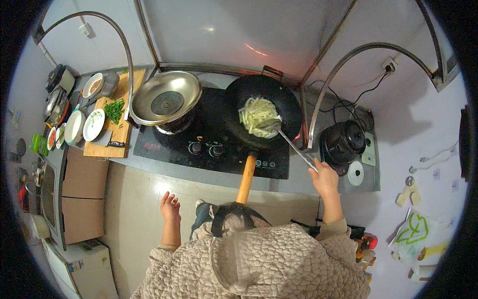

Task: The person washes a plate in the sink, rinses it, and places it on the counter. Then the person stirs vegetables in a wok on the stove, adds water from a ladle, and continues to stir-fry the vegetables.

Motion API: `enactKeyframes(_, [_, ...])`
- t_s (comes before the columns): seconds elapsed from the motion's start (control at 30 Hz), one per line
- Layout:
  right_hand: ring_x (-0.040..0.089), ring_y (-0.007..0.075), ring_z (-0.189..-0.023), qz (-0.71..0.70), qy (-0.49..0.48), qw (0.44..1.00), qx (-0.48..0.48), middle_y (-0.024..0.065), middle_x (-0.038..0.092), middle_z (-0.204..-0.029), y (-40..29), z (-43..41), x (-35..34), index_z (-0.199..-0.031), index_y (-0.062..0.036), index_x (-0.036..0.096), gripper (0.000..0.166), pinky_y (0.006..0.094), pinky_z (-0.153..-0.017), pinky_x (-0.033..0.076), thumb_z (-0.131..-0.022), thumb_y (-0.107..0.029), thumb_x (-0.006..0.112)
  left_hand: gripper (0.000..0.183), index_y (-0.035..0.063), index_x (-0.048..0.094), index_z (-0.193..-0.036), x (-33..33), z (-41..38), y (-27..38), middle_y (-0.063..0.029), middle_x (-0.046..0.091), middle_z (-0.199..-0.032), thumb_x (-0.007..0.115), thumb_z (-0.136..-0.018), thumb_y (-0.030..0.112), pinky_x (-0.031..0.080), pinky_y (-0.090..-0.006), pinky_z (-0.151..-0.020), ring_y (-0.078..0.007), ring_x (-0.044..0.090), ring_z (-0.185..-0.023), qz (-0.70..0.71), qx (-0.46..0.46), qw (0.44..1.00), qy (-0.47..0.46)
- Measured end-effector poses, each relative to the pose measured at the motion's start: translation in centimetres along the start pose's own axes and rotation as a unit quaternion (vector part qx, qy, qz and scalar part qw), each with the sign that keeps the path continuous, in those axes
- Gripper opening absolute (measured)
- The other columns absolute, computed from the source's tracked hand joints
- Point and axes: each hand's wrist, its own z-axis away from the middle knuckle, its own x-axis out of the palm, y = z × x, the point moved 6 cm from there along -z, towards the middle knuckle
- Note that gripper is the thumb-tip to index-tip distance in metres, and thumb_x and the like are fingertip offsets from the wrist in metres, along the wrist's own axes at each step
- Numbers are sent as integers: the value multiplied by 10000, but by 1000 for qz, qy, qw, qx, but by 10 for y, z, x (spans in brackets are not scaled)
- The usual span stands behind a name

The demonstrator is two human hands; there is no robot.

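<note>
My right hand grips the metal handle of a cooking ladle or spatula. Its head rests among pale green vegetable strips in a black wok. The wok sits on the right burner of a black glass gas stove, and its wooden handle points towards me. My left hand hangs over the floor in front of the counter, fingers apart and holding nothing. On the left burner stands a wide, shiny metal pan, with a dark disc in its middle.
Left of the stove, a wooden cutting board bears chopped greens, a cleaver and a white plate. Several bowls stand beyond it. A black electric cooker and a white lid are at right. Curved metal rails flank the stove.
</note>
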Motion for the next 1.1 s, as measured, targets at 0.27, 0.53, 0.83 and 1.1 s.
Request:
enactKeyframes(0.27, [566, 325, -738, 0, 6, 1000, -25, 153, 564, -876, -3, -24, 31, -1085, -77, 487, 393, 405, -621, 457, -748, -272, 542, 285, 83, 465, -1076, 12, 9, -11, -40, 528, -807, 425, -795, 57, 408, -232, -517, -122, 497, -640, 23, -1, 1000, -18])
enactKeyframes(0.53, [567, 316, -732, 16, -4, 999, -32, 146, 561, -861, 6, -27, 25, -1083, -95, 491, 380, 398, -612, 458, -747, -266, 537, 285, 76, 467, -1066, 3, 8, -28, -33, 522, -794, 425, -786, 49, 402, -227, -510, -118, 492, -640, 24, -11, 1000, 3])
enactKeyframes(0.83, [558, 303, -696, 8, 2, 999, -48, 124, 545, -786, 18, -10, -25, -1060, -73, 506, 369, 400, -591, 437, -738, -250, 546, 336, 54, 434, -1111, 3, 15, -21, -35, 509, -796, 454, -776, 55, 408, -223, -516, -124, 481, -649, 37, 12, 999, 0])
enactKeyframes(1.1, [558, 320, -716, 32, -19, 998, -53, 139, 559, -819, 14, -27, 9, -1046, -72, 521, 359, 388, -608, 445, -732, -241, 560, 278, 84, 466, -1068, 6, 23, -29, -35, 531, -801, 441, -792, 60, 417, -233, -528, -117, 501, -648, 31, -13, 999, 18])
